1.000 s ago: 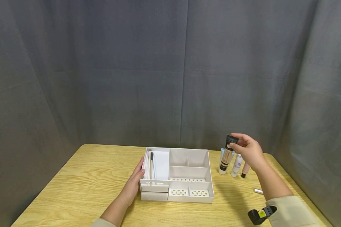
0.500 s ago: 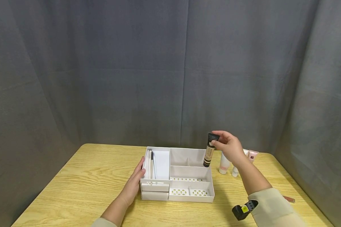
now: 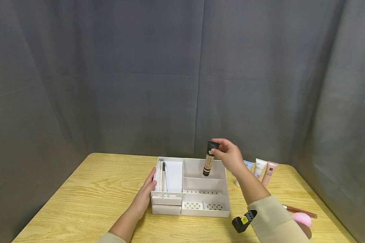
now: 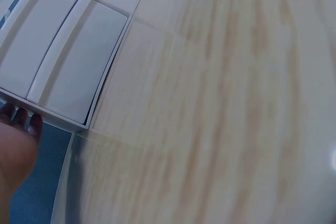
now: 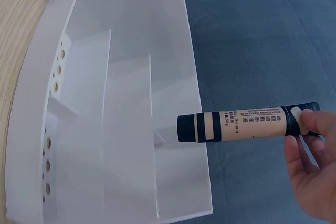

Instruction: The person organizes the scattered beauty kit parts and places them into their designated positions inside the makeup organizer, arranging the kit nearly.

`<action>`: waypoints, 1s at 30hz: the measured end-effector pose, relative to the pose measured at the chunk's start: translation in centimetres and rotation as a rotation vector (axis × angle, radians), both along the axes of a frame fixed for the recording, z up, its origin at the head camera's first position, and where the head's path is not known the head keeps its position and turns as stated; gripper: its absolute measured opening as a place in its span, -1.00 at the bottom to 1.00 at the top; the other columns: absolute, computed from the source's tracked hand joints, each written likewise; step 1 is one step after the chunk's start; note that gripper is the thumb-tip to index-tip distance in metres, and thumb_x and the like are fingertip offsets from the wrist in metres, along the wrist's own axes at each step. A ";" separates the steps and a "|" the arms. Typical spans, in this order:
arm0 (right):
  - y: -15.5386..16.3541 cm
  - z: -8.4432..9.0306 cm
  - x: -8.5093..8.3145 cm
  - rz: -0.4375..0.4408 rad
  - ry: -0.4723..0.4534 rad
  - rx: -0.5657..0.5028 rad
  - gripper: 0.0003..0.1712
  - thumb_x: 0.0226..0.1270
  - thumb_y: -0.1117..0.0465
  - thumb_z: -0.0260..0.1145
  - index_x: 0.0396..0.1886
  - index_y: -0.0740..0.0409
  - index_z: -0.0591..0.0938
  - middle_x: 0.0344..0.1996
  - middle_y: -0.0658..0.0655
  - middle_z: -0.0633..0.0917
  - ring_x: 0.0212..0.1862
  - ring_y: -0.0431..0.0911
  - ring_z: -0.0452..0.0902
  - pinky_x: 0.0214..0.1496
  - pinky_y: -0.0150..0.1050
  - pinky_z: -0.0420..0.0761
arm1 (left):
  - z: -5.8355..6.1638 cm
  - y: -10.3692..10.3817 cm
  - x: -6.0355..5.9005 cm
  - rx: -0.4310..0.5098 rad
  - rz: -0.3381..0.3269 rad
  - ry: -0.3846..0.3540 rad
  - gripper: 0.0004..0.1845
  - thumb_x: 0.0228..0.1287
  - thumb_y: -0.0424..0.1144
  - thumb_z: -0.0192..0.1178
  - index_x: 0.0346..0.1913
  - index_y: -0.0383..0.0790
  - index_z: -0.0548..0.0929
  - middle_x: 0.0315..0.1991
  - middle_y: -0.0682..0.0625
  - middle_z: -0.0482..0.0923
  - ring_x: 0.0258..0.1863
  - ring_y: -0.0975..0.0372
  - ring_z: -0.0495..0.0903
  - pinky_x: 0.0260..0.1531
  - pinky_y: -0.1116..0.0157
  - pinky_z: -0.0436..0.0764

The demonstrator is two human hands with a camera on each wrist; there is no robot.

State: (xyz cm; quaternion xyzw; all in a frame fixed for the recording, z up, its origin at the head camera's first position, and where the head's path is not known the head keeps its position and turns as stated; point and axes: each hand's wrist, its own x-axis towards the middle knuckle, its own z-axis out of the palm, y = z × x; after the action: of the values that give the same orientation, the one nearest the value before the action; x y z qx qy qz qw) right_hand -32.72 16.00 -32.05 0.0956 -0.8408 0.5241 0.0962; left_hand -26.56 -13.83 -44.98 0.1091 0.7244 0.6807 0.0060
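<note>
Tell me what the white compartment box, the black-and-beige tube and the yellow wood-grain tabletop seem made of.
White compartment box: probably hard plastic, smooth with low sheen; its walls are thin and uniform.
Black-and-beige tube: likely soft plastic, satin-looking, judging by its flattened end.
Yellow wood-grain tabletop: smooth-looking; streaks suggest wood, but it could be printed laminate.
</note>
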 end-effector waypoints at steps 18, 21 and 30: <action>-4.0 -2.3 -2.1 -0.020 0.004 -0.019 -0.58 0.26 0.37 0.34 0.13 0.14 0.62 -0.20 0.18 0.62 -0.15 -0.05 0.54 -0.19 -0.37 0.60 | -0.3 0.0 0.1 -0.006 0.021 -0.006 -0.35 0.51 -0.03 -0.26 0.59 0.07 -0.11 0.62 -0.07 -0.29 0.58 -0.13 -0.39 0.42 -0.32 -0.38; -4.6 -2.6 -2.2 -0.023 -0.002 -0.013 -0.59 0.25 0.37 0.35 0.12 0.14 0.63 -0.22 0.16 0.60 -0.15 -0.05 0.54 -0.18 -0.36 0.60 | -0.2 0.0 0.0 -0.005 0.019 -0.004 -0.35 0.51 -0.03 -0.26 0.59 0.07 -0.11 0.62 -0.07 -0.30 0.58 -0.12 -0.39 0.43 -0.31 -0.38; -5.8 -4.0 -2.5 -0.002 -0.010 0.003 -0.60 0.24 0.38 0.36 0.10 0.14 0.64 -0.21 0.18 0.63 -0.14 -0.05 0.57 -0.16 -0.33 0.61 | -0.1 -0.1 0.1 -0.004 0.006 0.000 -0.34 0.52 -0.04 -0.27 0.59 0.00 -0.14 0.62 -0.09 -0.32 0.58 -0.12 -0.40 0.44 -0.29 -0.38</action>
State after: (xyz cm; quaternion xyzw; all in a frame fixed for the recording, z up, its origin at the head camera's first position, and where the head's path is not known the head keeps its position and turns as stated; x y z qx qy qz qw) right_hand -35.27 10.18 -36.09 0.0923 -0.8421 0.5233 0.0922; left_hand -26.44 -13.89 -45.10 0.1072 0.7260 0.6792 0.0041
